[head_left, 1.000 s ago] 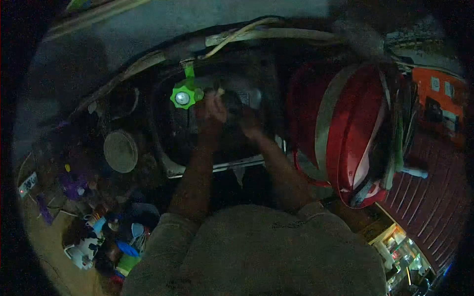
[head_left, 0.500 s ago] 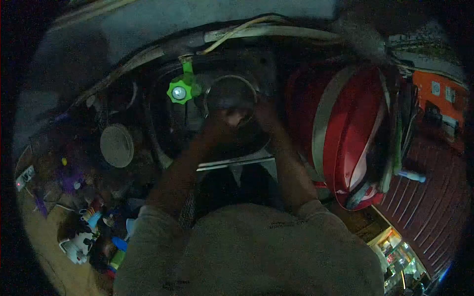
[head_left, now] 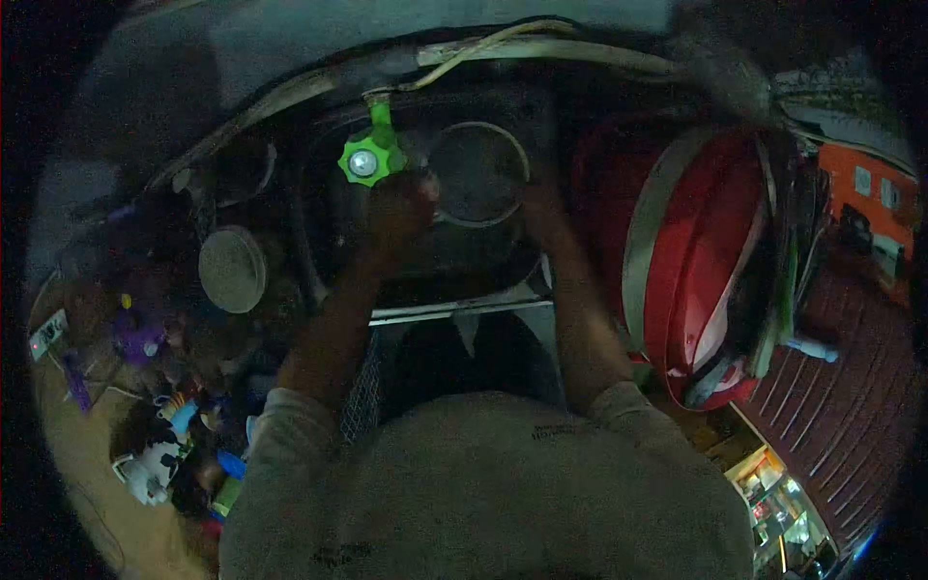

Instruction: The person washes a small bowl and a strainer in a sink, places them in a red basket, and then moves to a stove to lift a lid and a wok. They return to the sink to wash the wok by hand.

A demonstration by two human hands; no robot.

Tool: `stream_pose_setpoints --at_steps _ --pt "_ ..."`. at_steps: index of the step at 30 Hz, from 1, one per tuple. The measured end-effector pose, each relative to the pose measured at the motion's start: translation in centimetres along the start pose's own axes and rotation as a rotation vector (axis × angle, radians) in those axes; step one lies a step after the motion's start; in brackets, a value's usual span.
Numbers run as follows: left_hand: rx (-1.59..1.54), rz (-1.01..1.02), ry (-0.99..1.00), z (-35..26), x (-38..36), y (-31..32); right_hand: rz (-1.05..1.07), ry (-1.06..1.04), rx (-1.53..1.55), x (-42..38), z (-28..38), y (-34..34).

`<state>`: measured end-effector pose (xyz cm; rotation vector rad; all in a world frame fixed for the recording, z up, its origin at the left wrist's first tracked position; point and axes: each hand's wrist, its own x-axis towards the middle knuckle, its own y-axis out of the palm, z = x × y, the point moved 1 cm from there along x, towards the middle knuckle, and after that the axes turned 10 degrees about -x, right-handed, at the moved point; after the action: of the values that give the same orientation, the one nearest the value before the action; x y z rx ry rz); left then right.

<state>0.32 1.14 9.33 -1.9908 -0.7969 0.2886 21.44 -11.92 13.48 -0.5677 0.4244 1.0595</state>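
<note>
A round, dark dish with a pale rim [head_left: 478, 174] is in a dark sink [head_left: 319, 242], between my two hands. My left hand [head_left: 411, 198] is at the dish's left side, just below a bright green tap with a star-shaped handle [head_left: 363, 162]; its fingers are dim and blurred. My right hand [head_left: 541, 208] is at the dish's right edge, its fingers hidden in shadow. Whether something small is in my left hand cannot be made out.
A large red tub [head_left: 696, 251] stands to the right of the sink. On the left are a round pale lid [head_left: 232, 269] and a purple item [head_left: 140, 338]. A pipe [head_left: 541, 53] runs behind the sink.
My left hand has moved left, from over the dish to its left edge. More of the dish's inside shows. The view has shifted slightly.
</note>
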Motion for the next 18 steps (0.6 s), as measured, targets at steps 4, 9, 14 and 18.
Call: stream_pose_setpoints --at_steps 4,9,14,18 --pt "-0.042 -0.085 0.053 -2.1 0.4 -2.7 0.053 0.024 -0.144 -0.7 2.7 0.3" --pt "0.007 0.171 -0.215 -2.0 1.8 0.1 0.223 -0.414 -1.101 4.2 -6.3 3.6" --pt "-0.343 0.154 -0.179 -2.6 0.2 5.3 0.252 0.005 -0.342 0.4 1.5 4.0" --pt "-0.044 0.269 0.009 -0.3 -0.2 3.6 0.250 0.119 0.095 0.2 -1.9 3.7"
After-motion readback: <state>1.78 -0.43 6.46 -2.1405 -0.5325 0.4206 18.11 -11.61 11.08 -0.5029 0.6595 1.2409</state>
